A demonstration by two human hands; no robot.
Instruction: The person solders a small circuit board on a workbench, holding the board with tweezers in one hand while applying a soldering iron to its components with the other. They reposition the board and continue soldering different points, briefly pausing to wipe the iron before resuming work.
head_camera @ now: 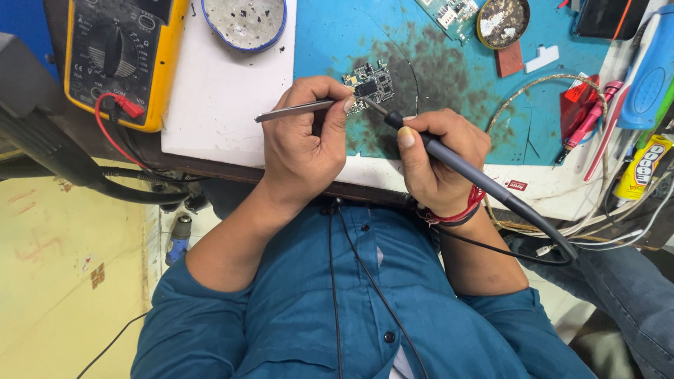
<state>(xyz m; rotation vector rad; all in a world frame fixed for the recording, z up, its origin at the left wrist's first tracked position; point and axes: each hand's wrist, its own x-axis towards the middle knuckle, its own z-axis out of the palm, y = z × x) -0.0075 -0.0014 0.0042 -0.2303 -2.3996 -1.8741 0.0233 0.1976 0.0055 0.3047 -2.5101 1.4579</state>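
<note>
Both hands' fingers pinch tweezers [293, 110] and soldering iron [449, 158] over circuit board [371, 83].

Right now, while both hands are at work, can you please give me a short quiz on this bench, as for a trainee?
1. True or false: the left hand holds the tweezers.
2. What does the tip of the soldering iron touch? A) the circuit board B) the yellow multimeter C) the round dish
3. Fill in: the right hand has a ___ band at the wrist.
Key: 1 true; 2 A; 3 red.
</note>
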